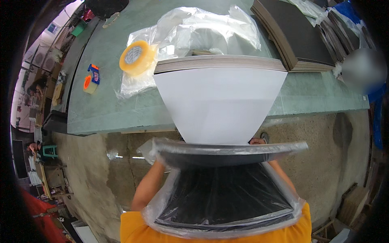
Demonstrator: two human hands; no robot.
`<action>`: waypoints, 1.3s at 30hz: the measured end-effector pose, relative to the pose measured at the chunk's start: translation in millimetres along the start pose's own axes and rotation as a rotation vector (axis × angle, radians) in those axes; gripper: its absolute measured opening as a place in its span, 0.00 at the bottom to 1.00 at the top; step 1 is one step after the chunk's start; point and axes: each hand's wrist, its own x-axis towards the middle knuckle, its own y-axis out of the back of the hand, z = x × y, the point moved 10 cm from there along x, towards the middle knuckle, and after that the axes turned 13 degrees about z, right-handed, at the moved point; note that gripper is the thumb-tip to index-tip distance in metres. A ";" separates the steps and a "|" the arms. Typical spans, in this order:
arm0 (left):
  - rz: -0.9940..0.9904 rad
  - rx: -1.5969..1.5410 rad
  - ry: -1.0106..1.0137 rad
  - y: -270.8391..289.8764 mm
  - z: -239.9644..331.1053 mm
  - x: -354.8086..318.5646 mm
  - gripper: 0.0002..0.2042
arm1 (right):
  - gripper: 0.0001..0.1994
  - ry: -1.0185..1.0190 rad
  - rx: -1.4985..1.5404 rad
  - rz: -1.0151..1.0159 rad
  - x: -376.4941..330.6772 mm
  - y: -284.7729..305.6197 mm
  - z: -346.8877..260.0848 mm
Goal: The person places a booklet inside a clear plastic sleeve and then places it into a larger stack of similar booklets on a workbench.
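Note:
A stack of white-topped boards (221, 103) with grey-brown edges lies on the green table and juts over its near edge toward me. At its near right corner my right hand (257, 141) shows in part, fingers closed against the boards. Close to my body, a black panel (223, 194) wrapped in clear plastic leans across my lap area and covers much of my arms. My left forearm (149, 184) runs up behind the wrapped panel's left side. The left hand itself is hidden there, so its grip does not show.
On the green table (101, 109) lie a roll of clear tape (133, 55), crumpled clear plastic (194, 28) and a blue-and-orange tape dispenser (92, 79). Dark boards (298, 32) are stacked at the far right. Left of me, a green stool (50, 151) stands on the concrete floor.

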 end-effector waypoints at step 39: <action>0.064 0.671 -0.791 -271.9 181.7 -104.0 0.07 | 0.13 0.225 -0.299 -0.727 -108.8 -155.7 -270.1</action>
